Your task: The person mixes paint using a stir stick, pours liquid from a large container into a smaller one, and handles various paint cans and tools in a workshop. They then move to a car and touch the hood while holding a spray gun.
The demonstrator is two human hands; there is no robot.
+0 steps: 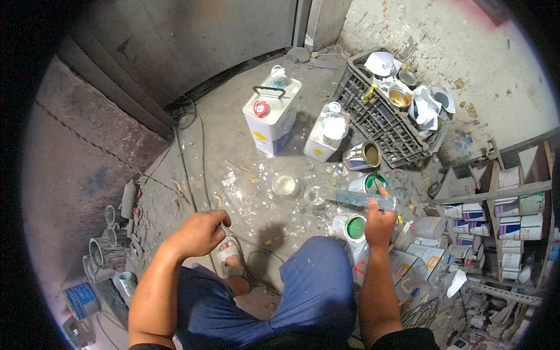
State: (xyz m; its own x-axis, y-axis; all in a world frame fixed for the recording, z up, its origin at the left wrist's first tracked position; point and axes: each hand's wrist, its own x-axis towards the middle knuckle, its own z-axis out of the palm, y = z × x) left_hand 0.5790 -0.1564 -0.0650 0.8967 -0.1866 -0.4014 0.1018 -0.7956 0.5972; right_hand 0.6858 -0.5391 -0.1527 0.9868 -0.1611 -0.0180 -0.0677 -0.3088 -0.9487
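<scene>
My right hand (pixel 380 221) grips one end of a flat, greyish see-through mixing stick (pixel 350 198). The stick points left, its far end over a small clear cup (pixel 315 197) on the floor. Left of that cup stands another cup (pixel 285 185) with pale contents. Just beyond the stick is an open can of green paint (pixel 374 182); a second green can (pixel 354 227) stands nearer to me. My left hand (pixel 201 232) hangs above my sandalled foot, fingers curled in, with nothing visible in it.
A tall rectangular tin (pixel 271 116) with a red cap and a smaller tin (pixel 325 137) stand ahead. Beside them are an open brown can (pixel 363 155) and a dark crate (pixel 379 116) of waste. Shelves of cans (pixel 519 227) line the right. A cable (pixel 204 157) crosses the stained floor.
</scene>
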